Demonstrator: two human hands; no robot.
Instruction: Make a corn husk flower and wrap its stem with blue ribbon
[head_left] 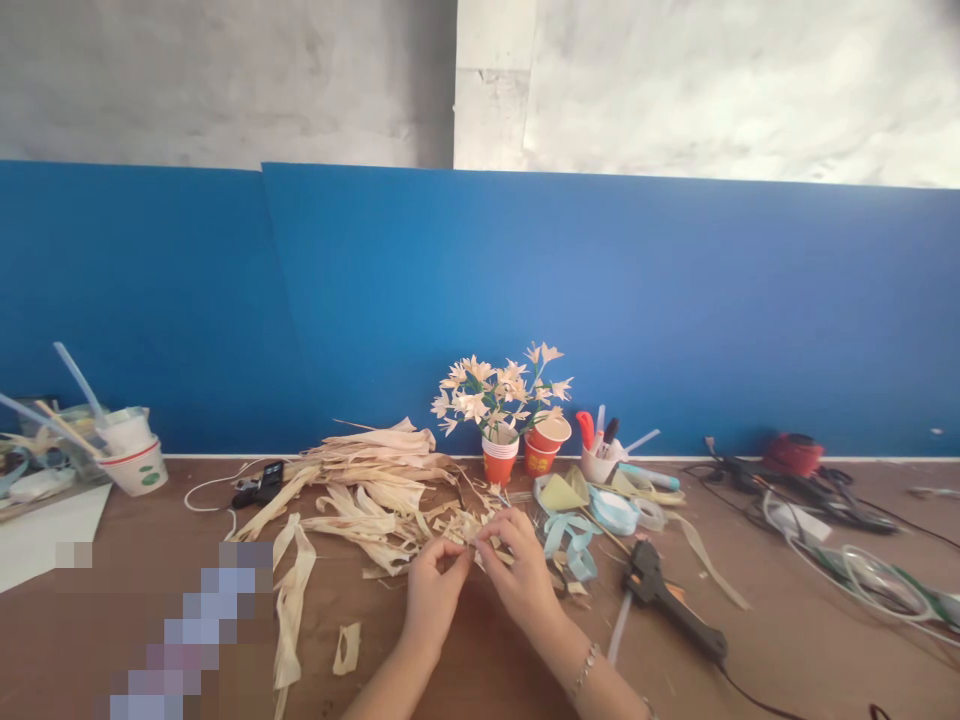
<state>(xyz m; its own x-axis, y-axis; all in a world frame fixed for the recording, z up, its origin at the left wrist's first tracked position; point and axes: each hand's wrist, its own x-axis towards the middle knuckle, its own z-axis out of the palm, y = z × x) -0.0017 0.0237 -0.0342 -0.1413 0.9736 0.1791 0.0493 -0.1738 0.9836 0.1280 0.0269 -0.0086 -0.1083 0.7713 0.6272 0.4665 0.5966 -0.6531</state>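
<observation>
My left hand (437, 583) and my right hand (519, 566) meet at the fingertips low over the middle of the table. Both are closed in a pinch; whatever sits between the fingertips is too small to make out. Just beyond them lies a heap of dried corn husks (382, 490), with small torn scraps nearest my fingers. A loose husk strip (294, 600) and a small husk piece (346, 649) lie to the left of my left hand. Behind the hands, pale handmade flowers (480, 385) on green stems stand in a stack of red and white paper cups (499, 460).
A black glue gun (671, 600) with its cord lies right of my right hand. Light blue ribbon (577, 540) and a cup of pens (598, 465) stand near it. Cables (877, 585) cover the far right. A paper cup (135, 468) with straws is at left, before a blue partition (375, 300).
</observation>
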